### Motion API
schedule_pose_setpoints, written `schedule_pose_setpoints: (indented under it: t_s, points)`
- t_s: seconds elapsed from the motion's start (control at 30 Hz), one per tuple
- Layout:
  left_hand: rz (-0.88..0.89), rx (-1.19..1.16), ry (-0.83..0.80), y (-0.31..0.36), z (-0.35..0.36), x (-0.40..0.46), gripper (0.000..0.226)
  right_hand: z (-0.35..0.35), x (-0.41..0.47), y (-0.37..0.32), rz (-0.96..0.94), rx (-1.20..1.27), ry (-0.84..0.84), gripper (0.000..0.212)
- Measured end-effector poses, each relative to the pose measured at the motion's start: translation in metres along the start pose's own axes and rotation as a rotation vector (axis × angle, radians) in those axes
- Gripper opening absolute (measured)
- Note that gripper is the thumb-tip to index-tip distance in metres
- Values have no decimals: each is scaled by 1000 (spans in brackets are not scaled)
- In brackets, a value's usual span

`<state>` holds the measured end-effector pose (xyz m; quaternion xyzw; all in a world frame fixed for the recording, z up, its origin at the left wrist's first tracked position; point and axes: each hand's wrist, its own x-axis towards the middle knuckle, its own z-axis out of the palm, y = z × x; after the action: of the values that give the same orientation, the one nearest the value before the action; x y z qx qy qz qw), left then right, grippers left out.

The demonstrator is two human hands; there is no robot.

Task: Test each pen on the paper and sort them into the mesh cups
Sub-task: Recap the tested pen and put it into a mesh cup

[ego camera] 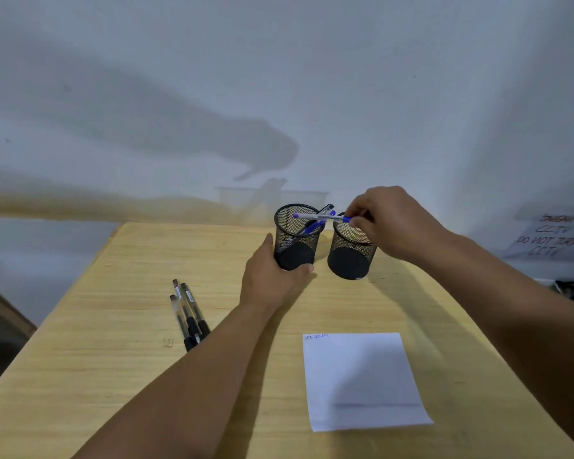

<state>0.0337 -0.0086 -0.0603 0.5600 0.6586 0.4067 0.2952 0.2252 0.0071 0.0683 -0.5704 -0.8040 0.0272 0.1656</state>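
Right hand (388, 223) is up at centre frame, pinching a blue pen (322, 216) by its near end, and the pen lies almost level across the rim of the left mesh cup (297, 238). Left hand (272, 276) wraps around that cup's base, thumb and fingers curled against the mesh, steadying it. Pens are already inside (at least one blue barrel leaning to the right, the count is hard to read). The right mesh cup (352, 250) stands just beside it, apparently empty, and sits partly under the right hand.

Lower right of the frame, the sheet of paper (362, 379) carries a few small blue scribbles in its top left corner. Left of centre, three black pens (188, 314) wait in a bundle on the wooden table (113, 326), untested by the look of it.

Now the risk: the pen is horizontal, so if it is let go before tipping nose-down it could bridge the rim and roll off onto the table, or slide into the wrong cup, the two mouths being so close. Knuckles could also nudge the unsupported right cup over.
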Motion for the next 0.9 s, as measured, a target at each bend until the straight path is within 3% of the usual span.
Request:
schedule_pose_setpoints:
  t_s: [0.27, 0.43, 0.67, 0.9]
  points:
    - [36, 31, 101, -4, 10, 4, 39, 14, 33, -6, -175, -241, -76, 22]
    - [42, 19, 115, -7, 11, 2, 41, 23, 46, -20, -229, -423, -94, 21]
    - [48, 43, 126, -7, 10, 3, 45, 29, 53, -25, -223, -477, -143, 25]
    - [73, 10, 32, -9, 6, 1, 33, 36, 28, -26, -197, -335, 110, 28]
